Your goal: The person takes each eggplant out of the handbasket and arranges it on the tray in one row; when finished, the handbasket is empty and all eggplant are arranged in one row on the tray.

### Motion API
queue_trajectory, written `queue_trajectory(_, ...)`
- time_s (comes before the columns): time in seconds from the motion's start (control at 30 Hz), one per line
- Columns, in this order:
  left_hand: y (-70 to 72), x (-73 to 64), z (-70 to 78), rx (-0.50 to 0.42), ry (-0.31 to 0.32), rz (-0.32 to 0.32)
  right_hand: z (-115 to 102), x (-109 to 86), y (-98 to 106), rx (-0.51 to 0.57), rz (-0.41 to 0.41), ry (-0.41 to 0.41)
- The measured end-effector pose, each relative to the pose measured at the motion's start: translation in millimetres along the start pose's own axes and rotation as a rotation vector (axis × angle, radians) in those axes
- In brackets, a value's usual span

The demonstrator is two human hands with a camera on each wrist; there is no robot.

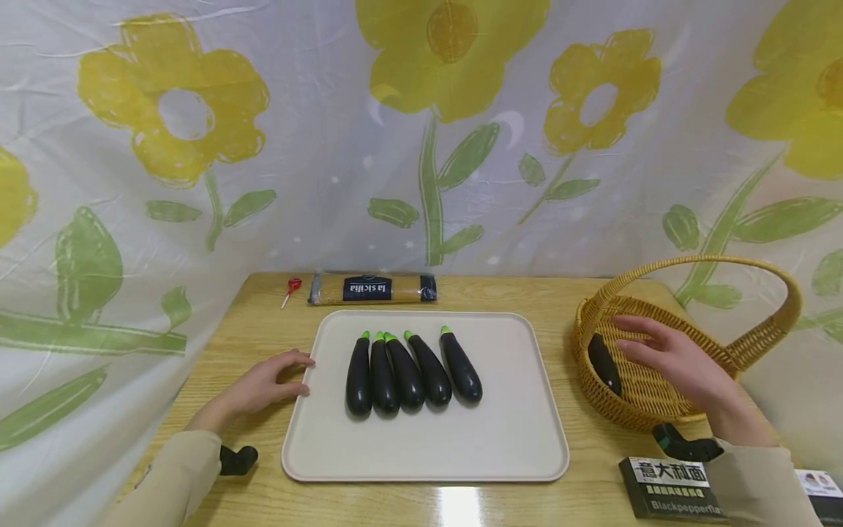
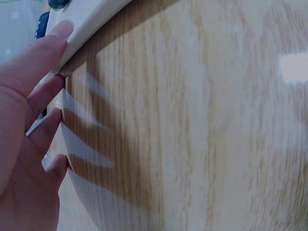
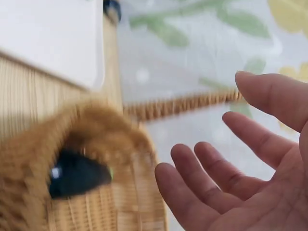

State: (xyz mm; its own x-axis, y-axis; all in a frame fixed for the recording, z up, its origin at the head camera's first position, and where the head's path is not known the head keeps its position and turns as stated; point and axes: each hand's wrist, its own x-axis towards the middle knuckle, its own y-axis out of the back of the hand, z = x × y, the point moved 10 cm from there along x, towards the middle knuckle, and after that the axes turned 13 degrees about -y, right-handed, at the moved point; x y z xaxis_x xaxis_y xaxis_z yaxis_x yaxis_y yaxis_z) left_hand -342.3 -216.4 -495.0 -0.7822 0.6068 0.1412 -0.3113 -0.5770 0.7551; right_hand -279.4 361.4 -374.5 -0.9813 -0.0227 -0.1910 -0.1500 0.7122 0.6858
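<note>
Several dark eggplants (image 1: 410,372) with green stem ends lie side by side on a white tray (image 1: 494,446). At the tray's left edge is my left hand (image 1: 266,382), its fingertips right at the rim and its thumb on the rim in the left wrist view. My right hand (image 1: 678,359) hovers over a wicker basket (image 1: 648,421) on the right, fingers spread and holding nothing. One more eggplant (image 3: 79,174) lies inside the basket, against its left wall, beside the right hand.
A pasta packet (image 1: 372,288) and a red lollipop (image 1: 291,289) lie behind the tray. In front of the basket sits a black box (image 1: 672,487), partly covered by the right sleeve. The basket's tall handle (image 1: 698,260) arches overhead. A flowered cloth (image 1: 316,146) hangs behind the table.
</note>
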Motion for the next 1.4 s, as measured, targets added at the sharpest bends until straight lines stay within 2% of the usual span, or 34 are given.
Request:
queue_trajectory(0.17,0.3,0.2,-0.8,0.001,-0.004,0.003,25,16.5,13,0.014,-0.052,-0.079)
queue_trajectory(0.4,0.7,-0.2,-1.6,0.001,-0.01,0.008,55,43.3,20,0.131,-0.101,-0.139)
queue_trajectory(0.7,1.2,-0.8,-2.2,0.007,-0.006,0.009,71,64.9,19,0.217,-0.149,-0.171)
queue_trajectory(0.87,1.2,-0.7,-1.9,0.008,-0.006,0.007,79,73.9,9,0.252,-0.19,-0.189)
queue_trajectory(1.07,0.2,-0.2,-2.5,0.013,-0.008,-0.001,86,79.5,-13,0.334,-0.29,-0.227)
queue_trajectory(1.2,-1.1,0.5,-5.4,0.008,0.001,-0.007,87,79.0,-28,0.328,-0.365,-0.261)
queue_trajectory(1.4,-1.8,0.9,-7.2,0.002,0.003,-0.007,94,83.1,-44,0.302,-0.408,-0.293)
